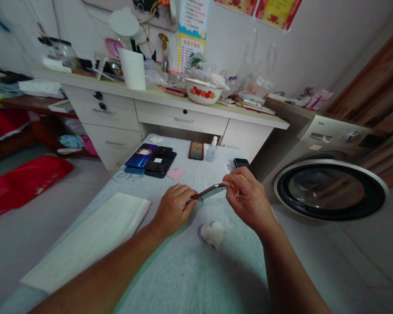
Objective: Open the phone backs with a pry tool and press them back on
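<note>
A thin dark phone (211, 190) is held up over the cloth-covered table, seen nearly edge-on and tilted up to the right. My left hand (175, 208) is closed on its lower left end. At its upper right end my right hand (247, 194) has its fingers pinched together. Beyond the left hand lie several phones in stacks, a blue one (140, 156) and a black one (158, 159) on top. A brown phone (196, 150) lies at the far edge beside a small clear spray bottle (211, 149), which stands upright. Behind the right hand is a small black device (241, 162).
A folded white cloth or paper (91, 240) lies along the table's left side. Behind the table (183, 279) stands a white desk (180, 118) bearing a flowered bowl (203, 92). A washing machine (327, 187) is at the right, a red bag (29, 181) at the left.
</note>
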The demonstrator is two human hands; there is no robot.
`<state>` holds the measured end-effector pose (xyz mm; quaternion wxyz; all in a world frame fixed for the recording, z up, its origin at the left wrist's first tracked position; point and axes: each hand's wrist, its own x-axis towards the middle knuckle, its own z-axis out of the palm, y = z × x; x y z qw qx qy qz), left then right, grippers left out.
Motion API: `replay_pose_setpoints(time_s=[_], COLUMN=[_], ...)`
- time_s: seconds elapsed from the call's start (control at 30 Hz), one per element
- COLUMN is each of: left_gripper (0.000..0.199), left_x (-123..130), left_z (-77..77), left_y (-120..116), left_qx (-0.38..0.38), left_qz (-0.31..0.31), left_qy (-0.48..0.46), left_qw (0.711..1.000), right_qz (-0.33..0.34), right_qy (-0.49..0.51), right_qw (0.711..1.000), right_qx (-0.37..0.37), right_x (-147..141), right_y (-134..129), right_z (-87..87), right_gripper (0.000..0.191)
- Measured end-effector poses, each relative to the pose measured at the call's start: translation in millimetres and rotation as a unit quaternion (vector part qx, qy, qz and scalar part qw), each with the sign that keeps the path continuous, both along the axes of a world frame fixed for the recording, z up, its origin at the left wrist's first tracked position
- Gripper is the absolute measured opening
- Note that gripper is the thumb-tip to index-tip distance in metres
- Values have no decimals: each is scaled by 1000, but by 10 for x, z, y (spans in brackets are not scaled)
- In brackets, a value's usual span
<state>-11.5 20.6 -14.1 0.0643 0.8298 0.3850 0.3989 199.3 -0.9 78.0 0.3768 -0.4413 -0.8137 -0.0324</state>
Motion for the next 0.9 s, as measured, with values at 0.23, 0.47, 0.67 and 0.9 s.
replay_pose_setpoints(time_s=[0.23, 0.47, 0.67, 0.9], left_gripper=[12, 8, 8, 7], left_x=[-12, -23, -25, -24], left_z=[166, 167, 170, 155], left_y=[-102, -91, -89, -103], left_qx=[73, 77, 85, 81], left_qz=[-11, 31, 24, 19], left_qy=[-76, -97, -95, -88], left_qw=[994, 992, 992, 993], right_qz=[44, -11, -45, -57], right_qy=[28, 134, 178, 145], right_qw=[998, 991, 983, 985], right_qx=[-23, -2, 20, 79], right_x=[-192, -166, -213, -303], right_y=[-30, 10, 24, -14], right_z=[-32, -203, -334, -313], right_gripper=[21, 18, 17, 18])
